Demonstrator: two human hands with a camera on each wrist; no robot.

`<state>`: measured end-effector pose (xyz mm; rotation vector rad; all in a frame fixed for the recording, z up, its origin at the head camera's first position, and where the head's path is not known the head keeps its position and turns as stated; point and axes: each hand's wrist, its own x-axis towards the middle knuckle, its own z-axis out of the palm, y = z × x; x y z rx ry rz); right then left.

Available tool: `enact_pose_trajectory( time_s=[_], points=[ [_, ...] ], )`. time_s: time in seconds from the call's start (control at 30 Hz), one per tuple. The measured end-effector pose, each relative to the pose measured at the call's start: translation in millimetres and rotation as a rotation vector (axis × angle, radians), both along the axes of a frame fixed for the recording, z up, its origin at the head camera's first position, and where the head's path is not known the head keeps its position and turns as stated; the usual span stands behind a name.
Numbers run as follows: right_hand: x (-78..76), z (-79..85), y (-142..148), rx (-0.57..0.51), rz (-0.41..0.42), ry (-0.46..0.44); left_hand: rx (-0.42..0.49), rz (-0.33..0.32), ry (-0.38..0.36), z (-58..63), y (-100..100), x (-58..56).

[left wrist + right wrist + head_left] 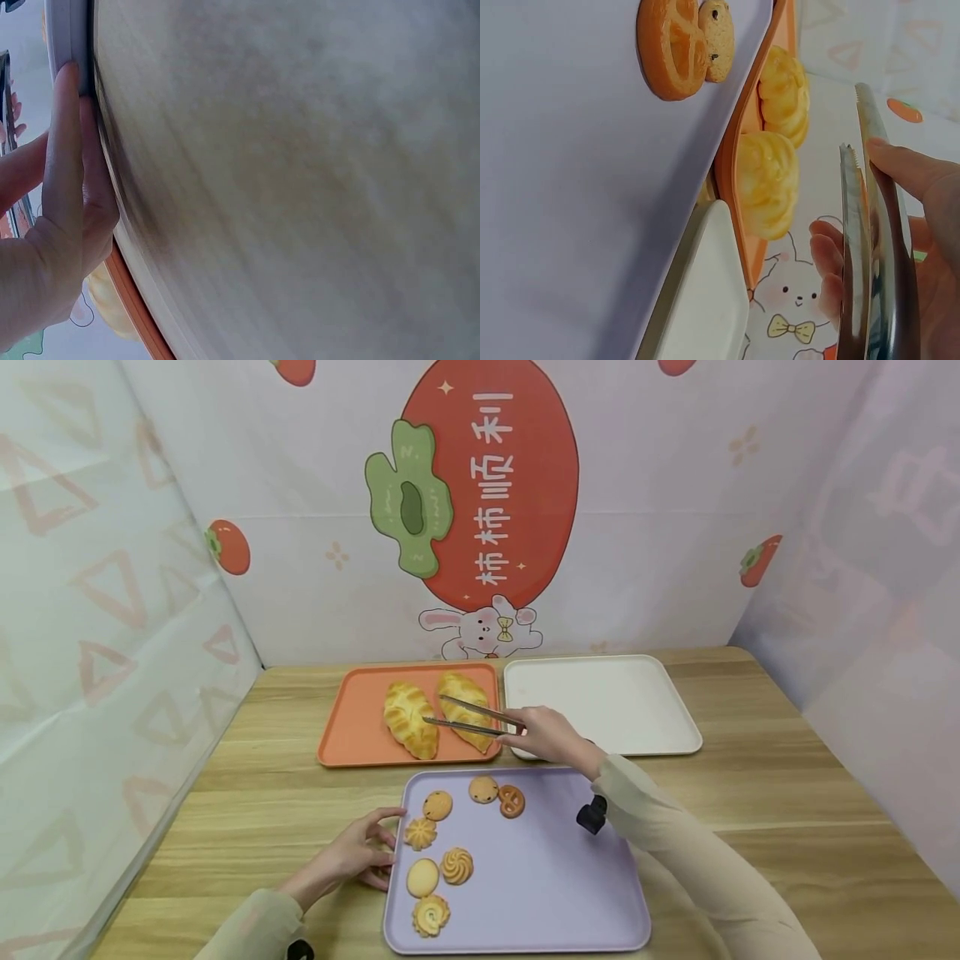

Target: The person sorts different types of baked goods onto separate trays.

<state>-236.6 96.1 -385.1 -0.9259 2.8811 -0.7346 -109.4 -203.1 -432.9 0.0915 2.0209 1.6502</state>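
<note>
Diffuse, fairly even light brightens the head view, including the pale wood-grain worktop (277,793). The left-wrist view is dimmer, its worktop blurred. In the right-wrist view, highlights streak the shiny metal tongs (889,285); soft shadow grades the flat lilac tray (570,165).

Nearest you on the table (285,802) lies the front tray (555,877), with the loaf tray (352,718) beyond it at 11 o'clock and the third tray (592,693) at 1. On your front tray, the pretzel (512,802) sits at 12, a biscuit (482,789) beside its 10 o'clock side; five cookies (456,866) spread from 10 round to 8. Two loaves (405,712) lie side by side, one mid-tray, one at 3. Your left hand (356,853) touches the front tray's 9 o'clock edge; the tongs (472,727) in your right hand (546,732) point towards 9.
</note>
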Motion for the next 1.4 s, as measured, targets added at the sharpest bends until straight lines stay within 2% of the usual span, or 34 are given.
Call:
enact_pose_trajectory(
  time_s=[0.27, 0.63, 1.4],
  points=[
    [11.1, -2.6, 10.0, 0.014, 0.028, 0.039, -0.001, 0.002, -0.006, -2.8, -1.1, -0.8],
    [29.8, -1.7, 26.0, 0.046, 0.023, 0.029, -0.005, -0.011, -0.003, -2.2, -1.4, -1.6],
    [59.4, -6.3, 56.0, 0.122, 0.059, 0.157, -0.006, -0.017, -0.022, -0.9, -2.3, -2.0]
  ],
)
